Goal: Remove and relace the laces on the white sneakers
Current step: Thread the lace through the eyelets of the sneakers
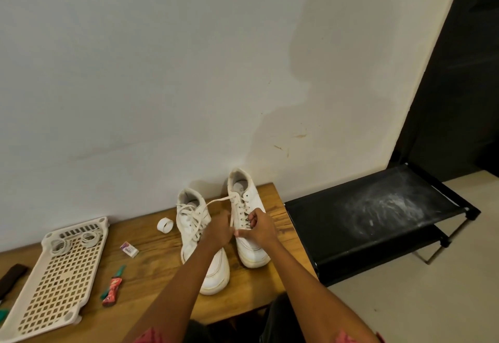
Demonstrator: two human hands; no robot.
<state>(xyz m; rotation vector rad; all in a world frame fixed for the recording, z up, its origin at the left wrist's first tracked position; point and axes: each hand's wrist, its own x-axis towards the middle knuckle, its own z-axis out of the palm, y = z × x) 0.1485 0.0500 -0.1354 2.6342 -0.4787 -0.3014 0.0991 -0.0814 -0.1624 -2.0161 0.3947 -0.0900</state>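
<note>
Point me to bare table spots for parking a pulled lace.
Bare wood lies between the tray and left sneaker, around the eraser and wrapper, and right of the right sneaker up to the table edge. Crowded: both hands at the laces.

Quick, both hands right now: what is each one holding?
Left hand: pinching the lace of the right-side sneaker.
Right hand: fingers curled at that sneaker's eyelets, gripping the lace there.

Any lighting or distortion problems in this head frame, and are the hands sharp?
Head view: dim warm light; a large soft shadow on the pale plaster wall; wide-angle lens bends the wooden table; left hand and right hand at the white sneaker's lace are slightly soft.
</note>
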